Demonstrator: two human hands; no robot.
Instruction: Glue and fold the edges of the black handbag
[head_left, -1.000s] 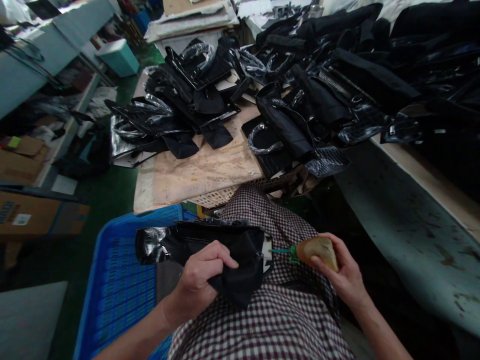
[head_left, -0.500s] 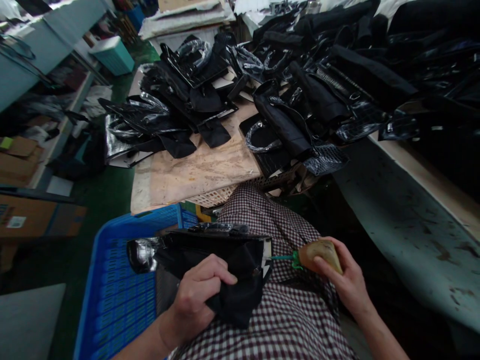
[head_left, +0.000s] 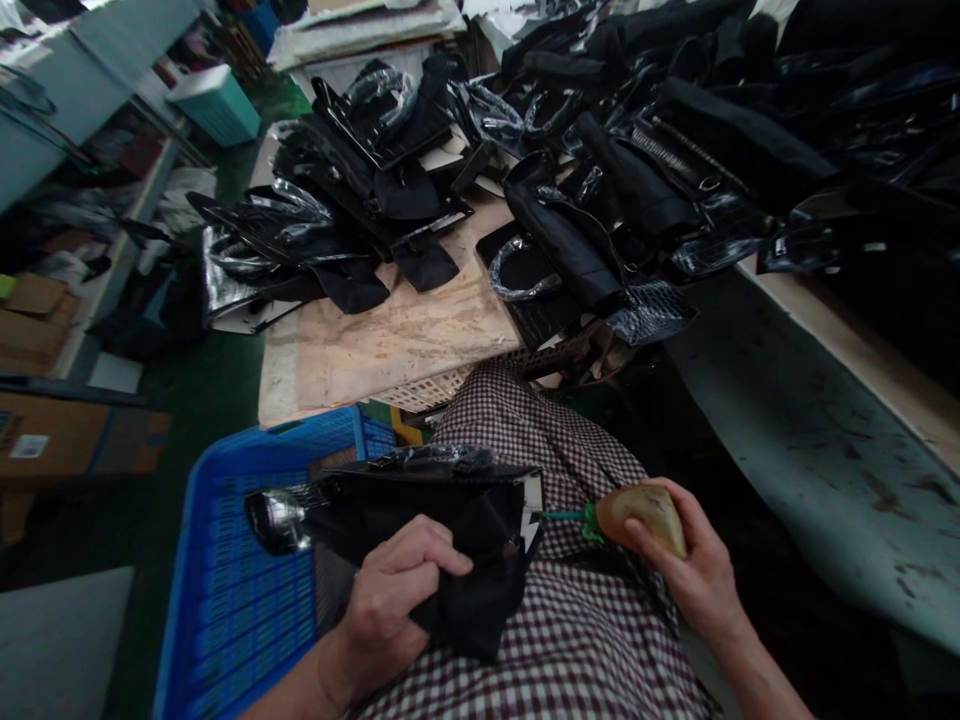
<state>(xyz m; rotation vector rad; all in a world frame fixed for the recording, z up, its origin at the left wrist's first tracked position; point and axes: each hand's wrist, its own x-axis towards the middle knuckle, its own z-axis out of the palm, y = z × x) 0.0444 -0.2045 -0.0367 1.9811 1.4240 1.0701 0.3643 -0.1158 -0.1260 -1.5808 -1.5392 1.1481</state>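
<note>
My left hand (head_left: 397, 600) grips the dark fabric of a black handbag piece (head_left: 442, 510) resting over my lap, its handle wrapped in clear plastic along the top. A shiny black end sticks out at its left, and a pale edge shows at its right. My right hand (head_left: 694, 555) is closed around a yellowish-brown squeeze bottle (head_left: 645, 518), lying sideways. From the bottle a thin green nozzle points left, with its tip at the bag's pale right edge. Whether the tip touches the edge I cannot tell.
A blue plastic basket (head_left: 232, 590) stands to my left. Ahead, a wooden board (head_left: 375, 350) carries several black bag pieces (head_left: 345, 210) with plastic-wrapped handles. More black bags (head_left: 637, 190) are heaped on the right. A checkered cloth (head_left: 592, 620) covers my lap.
The view has shifted slightly. Both hands keep their holds, and the nozzle tip stays at the bag's right edge. The bag's shiny left end has dipped a little.
</note>
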